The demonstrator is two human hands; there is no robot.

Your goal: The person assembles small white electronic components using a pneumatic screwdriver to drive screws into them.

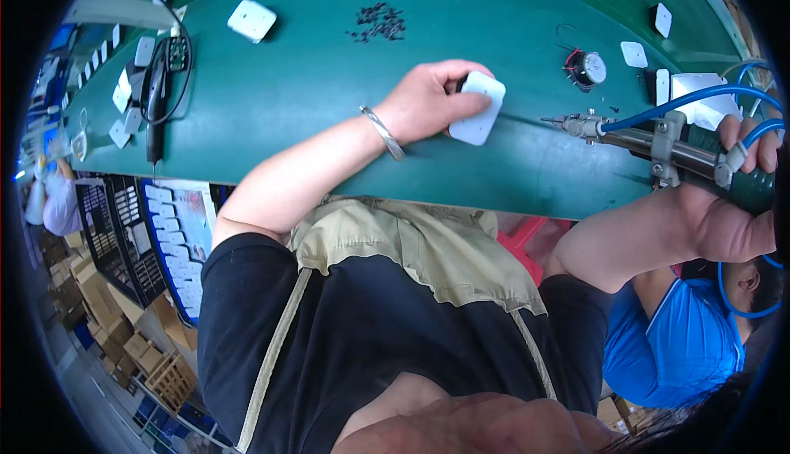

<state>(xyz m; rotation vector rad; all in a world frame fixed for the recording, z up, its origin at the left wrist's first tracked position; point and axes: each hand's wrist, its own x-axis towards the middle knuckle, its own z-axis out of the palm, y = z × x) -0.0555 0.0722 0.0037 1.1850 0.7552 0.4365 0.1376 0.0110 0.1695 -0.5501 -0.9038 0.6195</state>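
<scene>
My left hand (432, 102), with a silver bracelet on its wrist, is closed on a white rounded-corner plate (477, 116) over the green table. The thumb lies across the plate's face and the fingers go behind it, next to a dark part. On the right, my right hand (745, 143) wraps round the dark green body of a power screwdriver (695, 156) with a metal barrel and clamps. From its nozzle a thin shaft points left to the plate's edge. Whether the tip touches the plate I cannot tell.
A pile of small black screws (377, 23) lies at the table's far middle. Another white plate (252, 21) sits left of it; a round motor-like part (586, 69) is at right. A blue hose (699, 94) crosses the screwdriver. A black corded tool (156, 104) lies at left.
</scene>
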